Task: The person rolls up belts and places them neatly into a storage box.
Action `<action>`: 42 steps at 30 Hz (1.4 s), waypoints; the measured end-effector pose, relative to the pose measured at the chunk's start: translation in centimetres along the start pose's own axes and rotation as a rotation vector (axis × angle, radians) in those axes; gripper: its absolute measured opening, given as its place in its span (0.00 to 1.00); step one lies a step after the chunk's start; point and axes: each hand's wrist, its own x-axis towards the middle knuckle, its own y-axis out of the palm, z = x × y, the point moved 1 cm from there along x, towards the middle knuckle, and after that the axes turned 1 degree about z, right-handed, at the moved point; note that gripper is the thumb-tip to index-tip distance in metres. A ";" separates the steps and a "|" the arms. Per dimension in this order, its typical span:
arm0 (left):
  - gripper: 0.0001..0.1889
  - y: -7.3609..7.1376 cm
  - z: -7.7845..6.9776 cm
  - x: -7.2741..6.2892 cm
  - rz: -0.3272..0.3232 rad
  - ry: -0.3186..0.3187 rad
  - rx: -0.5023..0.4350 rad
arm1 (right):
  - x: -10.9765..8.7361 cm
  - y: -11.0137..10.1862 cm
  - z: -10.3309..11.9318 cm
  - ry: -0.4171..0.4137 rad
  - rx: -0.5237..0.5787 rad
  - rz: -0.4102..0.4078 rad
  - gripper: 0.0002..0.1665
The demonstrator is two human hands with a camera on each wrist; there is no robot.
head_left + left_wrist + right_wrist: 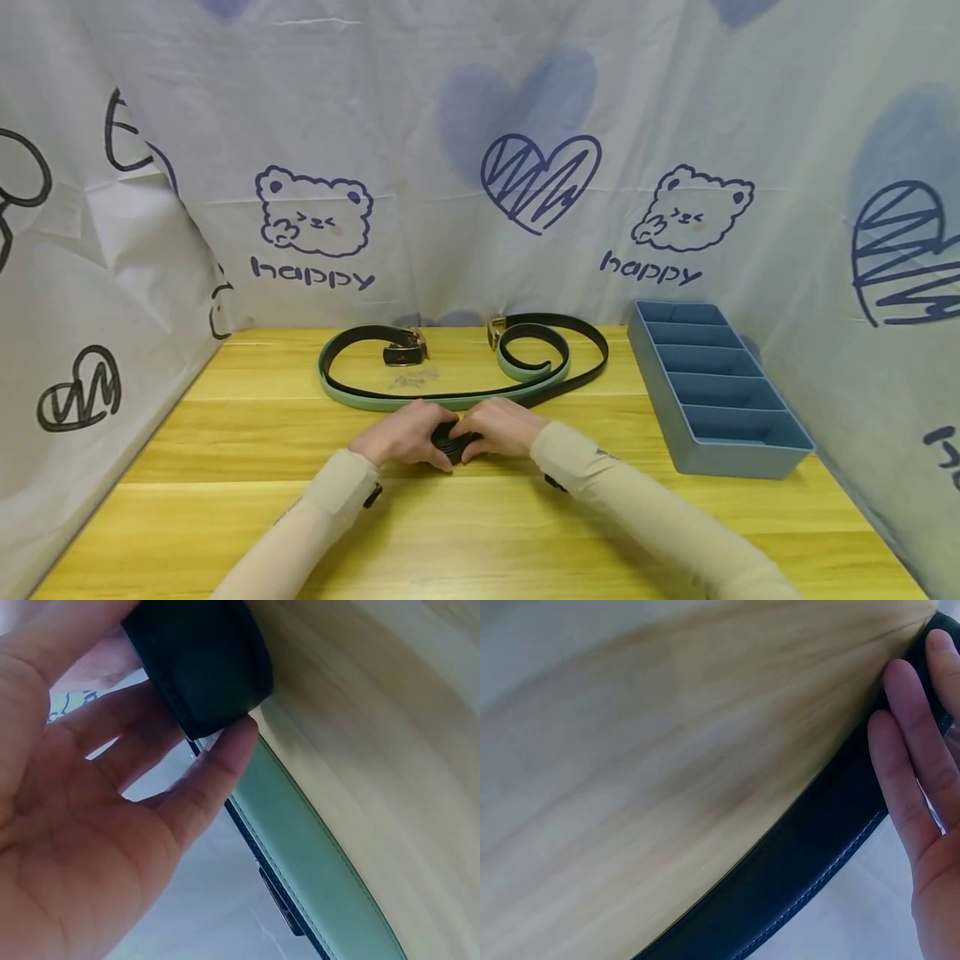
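A coiled black belt (452,443) stands on the table near its middle, between both hands. My left hand (405,433) holds its left side, with thumb and fingers bent about the roll. The right hand (504,427) grips it from the other side. In the left wrist view the dark roll (206,664) is close up, a fingertip against its lower edge. Right wrist view: the fingers (911,742) lie against dark leather; much of that hand is out of frame. Just behind the hands lies a pale green belt (375,403) with a black inner side.
Another black belt (592,337) with a gold buckle (496,332) loops at the back right, next to the green belt's curled end. A second buckle (405,353) lies back left. The blue-grey box (738,460) with several compartments stands right. Printed cloth (427,125) hangs behind the wooden table (247,450).
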 end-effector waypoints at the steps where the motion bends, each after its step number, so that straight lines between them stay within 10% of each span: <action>1: 0.21 0.0 0.0 0.0 0.000 0.000 -0.003 | 0.0 0.0 0.0 0.001 0.004 0.002 0.20; 9: 0.21 0.1 0.0 -0.2 -0.048 -0.091 0.004 | 0.2 -0.1 0.2 0.004 0.002 -0.013 0.18; 42: 0.24 0.2 -0.2 0.7 -0.004 -0.052 0.021 | -0.9 -0.4 -0.5 0.042 -0.020 0.021 0.22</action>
